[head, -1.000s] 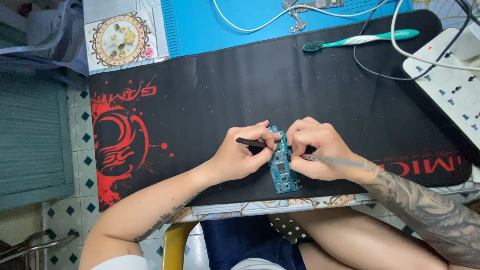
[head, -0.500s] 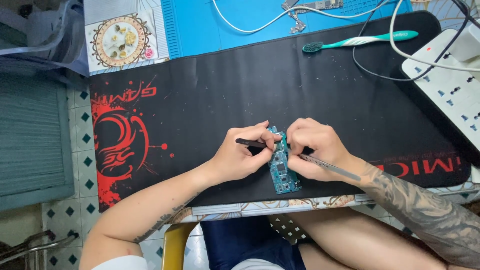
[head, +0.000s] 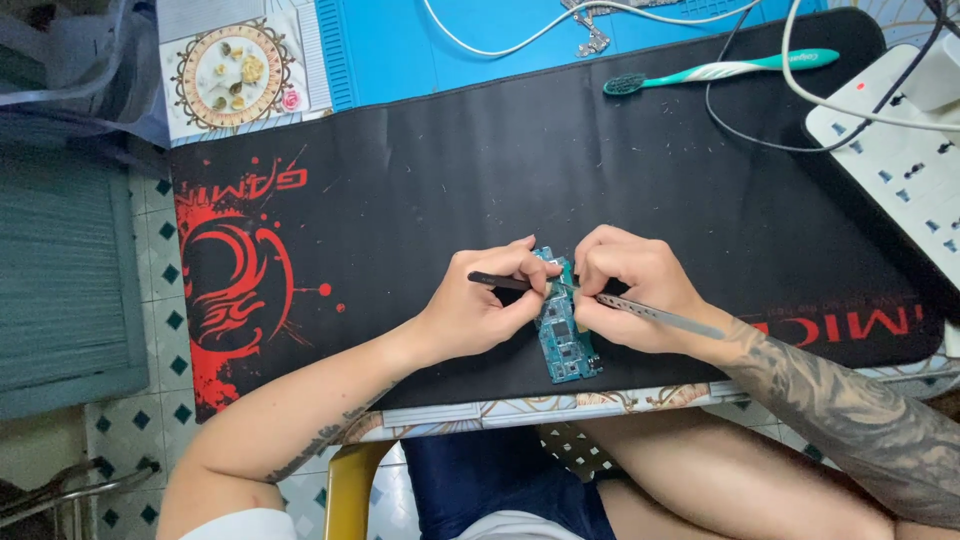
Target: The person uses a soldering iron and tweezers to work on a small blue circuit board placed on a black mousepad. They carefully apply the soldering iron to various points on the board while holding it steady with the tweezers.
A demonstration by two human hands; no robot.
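A narrow blue-green circuit board [head: 566, 345] lay lengthwise near the six o'clock edge of the black desk mat [head: 500, 160], studded with small dark chips and metal shields. The left hand [head: 480, 310], at the board's nine o'clock, grasped a dark slim tool [head: 497, 282] and rested its fingers on the board. The right hand [head: 630, 295], at three o'clock, gripped silver tweezers [head: 660, 315] whose tips met the board's upper part. A teal toothbrush [head: 720, 70] lay well apart at one o'clock.
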